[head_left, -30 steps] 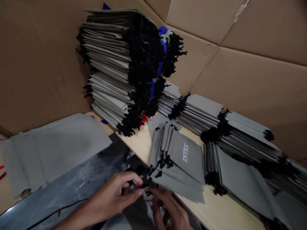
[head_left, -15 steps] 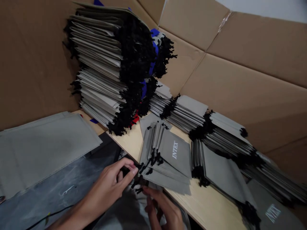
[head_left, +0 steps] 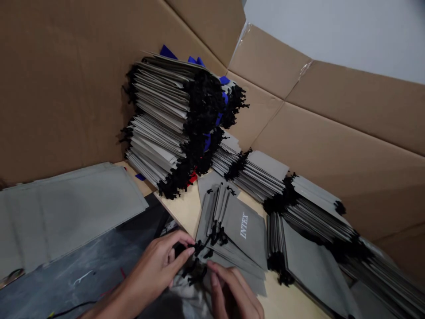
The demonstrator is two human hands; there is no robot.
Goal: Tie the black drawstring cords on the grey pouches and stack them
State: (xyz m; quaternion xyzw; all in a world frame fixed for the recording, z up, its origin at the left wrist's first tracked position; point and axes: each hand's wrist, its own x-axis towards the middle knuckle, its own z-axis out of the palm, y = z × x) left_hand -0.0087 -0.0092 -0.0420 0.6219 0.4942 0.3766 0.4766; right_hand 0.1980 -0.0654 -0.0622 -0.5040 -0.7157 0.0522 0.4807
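Well, seen from the head camera, the left hand (head_left: 152,261) is curled closed around a tangle of black drawstring cords (head_left: 199,252) at the near edge of a fanned pile of grey drawstring pouches (head_left: 245,239), the top one printed INTEX in white. That pile lies on a pale wooden table (head_left: 181,212). The right hand (head_left: 229,294) sits just beside the left, nearer the camera than the pile, its fingers (head_left: 215,283) slightly spread and touching the pouches' lower edge; whether it grips anything, I cannot tell. Below both hands, on the camera side of the pile, bunches a pale cloth (head_left: 191,297). Left of the pile lies a dark scuffed mat (head_left: 83,266), with flat grey sheets (head_left: 66,212) beyond it. Behind the pile rises a tall stack of pouches (head_left: 159,119), black cords massed along one side, with bits of blue and red showing. To the pile's right, long rows of stacked pouches (head_left: 299,199) run along the table, and a smaller stack (head_left: 308,257) lies just beside the pile. Brown cardboard sheets (head_left: 348,146) wall off the far side of the table.
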